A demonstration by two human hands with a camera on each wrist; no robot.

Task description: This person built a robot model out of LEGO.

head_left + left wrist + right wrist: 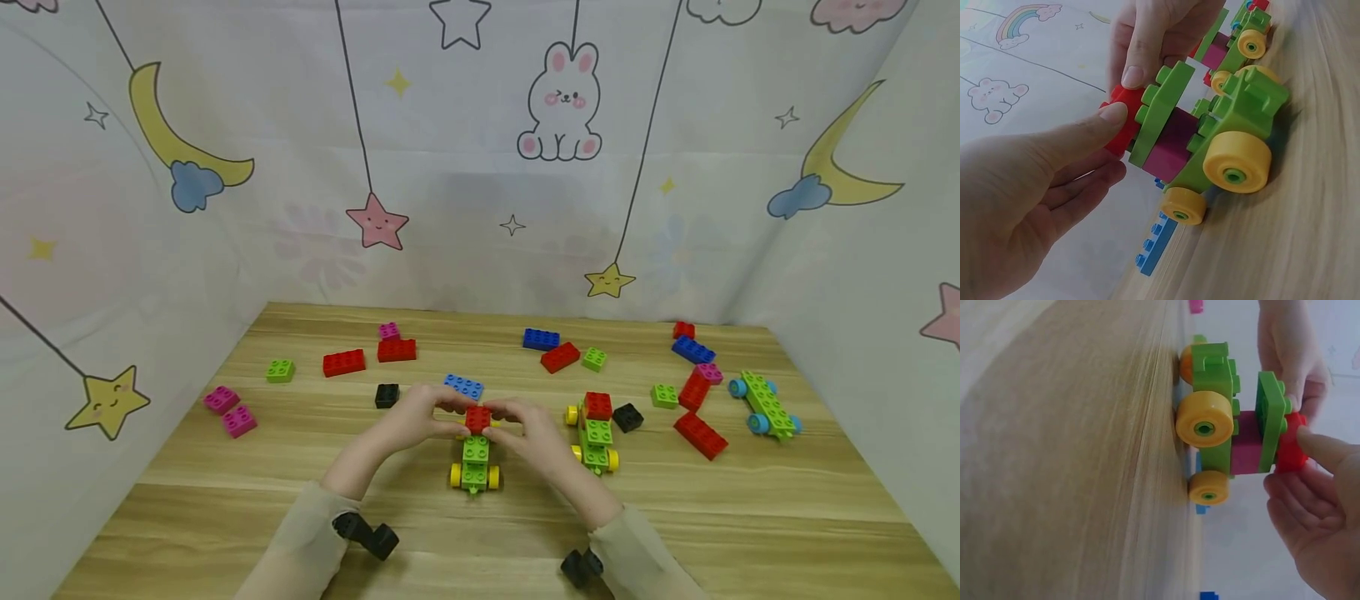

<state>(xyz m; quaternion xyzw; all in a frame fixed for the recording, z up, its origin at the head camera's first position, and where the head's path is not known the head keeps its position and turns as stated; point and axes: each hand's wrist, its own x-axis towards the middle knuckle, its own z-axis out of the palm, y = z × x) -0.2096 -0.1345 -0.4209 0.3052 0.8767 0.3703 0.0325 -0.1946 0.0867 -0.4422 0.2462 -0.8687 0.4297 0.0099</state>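
Observation:
A toy block car (475, 475) with a green base and yellow wheels (1237, 161) stands on the table in front of me. A magenta brick (1246, 444) sits on its base, with a green plate (1161, 112) above that. On top, at the far end, is a red brick (477, 419). My left hand (415, 419) pinches this red brick from the left, thumb on its near side. From the other side my right hand (534, 433) pinches the same brick. Whether the brick is fully seated on the plate I cannot tell.
A similar block car (597, 433) with a red top stands to the right. Farther right lies a green base with blue wheels (767, 404). A light blue plate (463, 386) and black bricks (387, 395) are near the hands. Several red, blue, pink and green bricks lie around.

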